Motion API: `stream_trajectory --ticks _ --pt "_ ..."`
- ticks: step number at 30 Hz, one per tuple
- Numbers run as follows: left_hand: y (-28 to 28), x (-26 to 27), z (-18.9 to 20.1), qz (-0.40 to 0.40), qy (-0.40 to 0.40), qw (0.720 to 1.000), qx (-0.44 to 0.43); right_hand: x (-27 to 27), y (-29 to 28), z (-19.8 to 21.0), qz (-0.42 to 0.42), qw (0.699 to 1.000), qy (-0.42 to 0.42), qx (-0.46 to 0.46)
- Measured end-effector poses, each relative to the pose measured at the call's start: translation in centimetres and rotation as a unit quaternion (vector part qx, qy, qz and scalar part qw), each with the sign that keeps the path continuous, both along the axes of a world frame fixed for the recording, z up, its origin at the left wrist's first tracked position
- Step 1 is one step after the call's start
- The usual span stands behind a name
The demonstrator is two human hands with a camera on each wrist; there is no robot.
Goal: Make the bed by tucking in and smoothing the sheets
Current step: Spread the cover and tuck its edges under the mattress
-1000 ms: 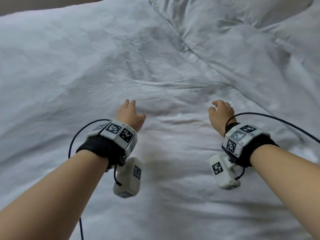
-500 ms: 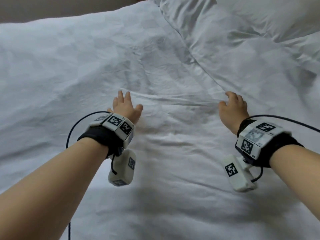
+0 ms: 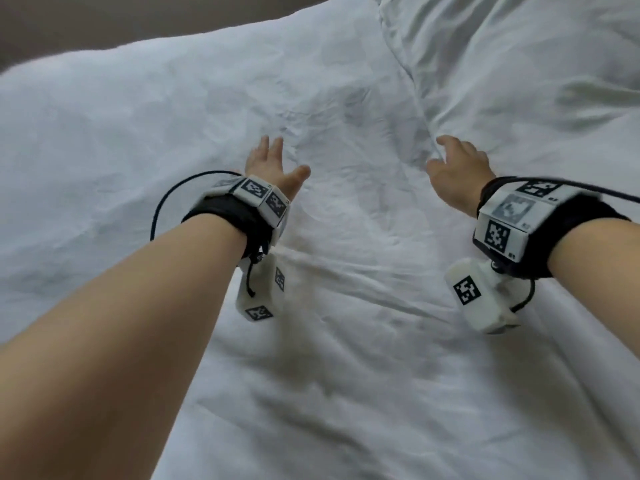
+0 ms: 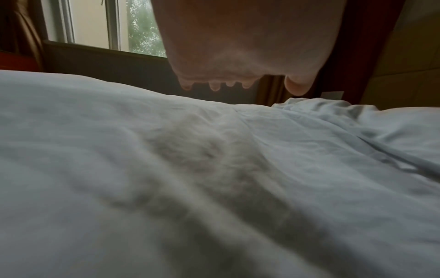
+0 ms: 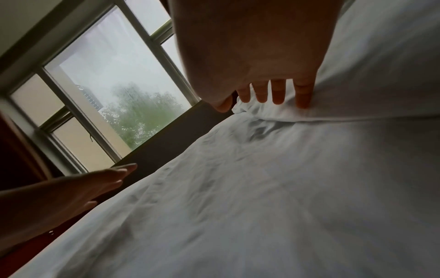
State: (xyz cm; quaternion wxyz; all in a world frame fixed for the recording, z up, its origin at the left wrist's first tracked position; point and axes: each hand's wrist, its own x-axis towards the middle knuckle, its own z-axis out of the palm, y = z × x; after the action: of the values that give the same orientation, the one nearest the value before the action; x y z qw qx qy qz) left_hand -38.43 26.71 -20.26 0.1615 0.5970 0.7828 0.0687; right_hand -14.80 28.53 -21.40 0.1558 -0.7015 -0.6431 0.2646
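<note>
The wrinkled white cotton sheet [image 3: 311, 341] is lying spread over the whole bed and is filling nearly all of the head view; the creases are running across it between the two forearms and further up, in front of the hands. The left hand [image 3: 268, 166] is reaching forward over the middle of the sheet, palm down, with its fingers [image 3: 275, 147] straight and released and the thumb spreading to the side; in the left wrist view the palm [image 4: 238, 47] is hanging just above the cloth and is grasping nothing; whether it is touching the cloth I cannot tell. The right hand [image 3: 457, 171] is stretching forward on the other side, well apart from the left one; its fingers [image 5: 302, 94] are spread and nearly straight, also released, and their tips are pressing on the folded edge of a second white layer of bedding [image 3: 519, 98], which is lying over the sheet on the right side and is making a long ridge there. Both wrists are wearing a black strap with white marker blocks [image 3: 259, 199], and a thin black cable [image 3: 162, 209] is looping out from the left one. Behind the bed, a white-framed window [image 5: 100, 90] with green trees behind the glass is showing in the wrist views; a dark wall is standing under it.
</note>
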Motion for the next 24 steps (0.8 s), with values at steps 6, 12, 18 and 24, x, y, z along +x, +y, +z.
stream_trajectory --ticks 6,12,18,24 --pt "2.9 4.1 -1.0 -0.211 0.074 0.974 0.038 0.0 3.2 -2.2 -0.013 0.995 -0.079 0.065" --pt "8.4 8.1 -2.5 -0.232 0.105 0.967 0.002 3.8 3.7 -5.3 -0.029 0.991 -0.114 -0.067" --pt "14.0 11.4 -4.8 -0.241 0.111 0.964 -0.027 3.8 4.2 -8.4 -0.020 0.986 -0.118 -0.118" --pt "18.0 4.6 -4.4 -0.106 0.095 0.989 -0.049 3.9 4.5 -8.8 -0.023 0.983 -0.118 -0.139"
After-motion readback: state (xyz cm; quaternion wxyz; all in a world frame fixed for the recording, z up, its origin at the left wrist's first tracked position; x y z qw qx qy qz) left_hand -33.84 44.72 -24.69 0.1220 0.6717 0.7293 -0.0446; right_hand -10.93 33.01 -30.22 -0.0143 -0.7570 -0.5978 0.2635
